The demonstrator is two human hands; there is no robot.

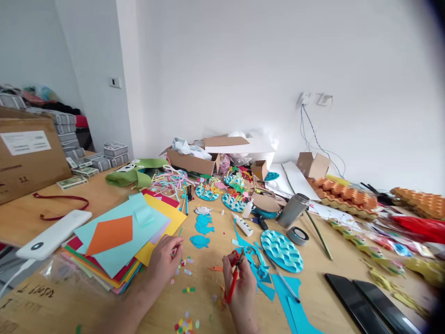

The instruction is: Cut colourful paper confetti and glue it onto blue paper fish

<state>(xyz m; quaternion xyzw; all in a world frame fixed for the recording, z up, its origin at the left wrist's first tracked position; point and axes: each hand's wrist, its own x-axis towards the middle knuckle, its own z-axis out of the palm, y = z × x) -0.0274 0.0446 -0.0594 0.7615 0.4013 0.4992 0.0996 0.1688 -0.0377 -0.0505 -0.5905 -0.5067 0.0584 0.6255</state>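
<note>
My right hand [243, 280] is wrapped round red-handled scissors [233, 283], their dark blades pointing up and away from me. My left hand [166, 260] is closed in a pinch near the paper stack, with a thin green paper strip [180, 231] showing at its fingertips. Beyond the hands lie blue paper fish [200, 241] in a short column. Small coloured paper bits [186, 324] are scattered between and below my hands. Blue paper offcuts [266, 287] lie just right of the scissors, beside an oval with a blue wave pattern [282, 251].
Left stands a stack of coloured paper [114, 260], an orange sheet [113, 235] on top, and a white power bank [54, 234]. To the right are a glue bottle [244, 226], a tape roll [298, 235], a metal flask [293, 210], two black phones [356, 301] and egg cartons [342, 197].
</note>
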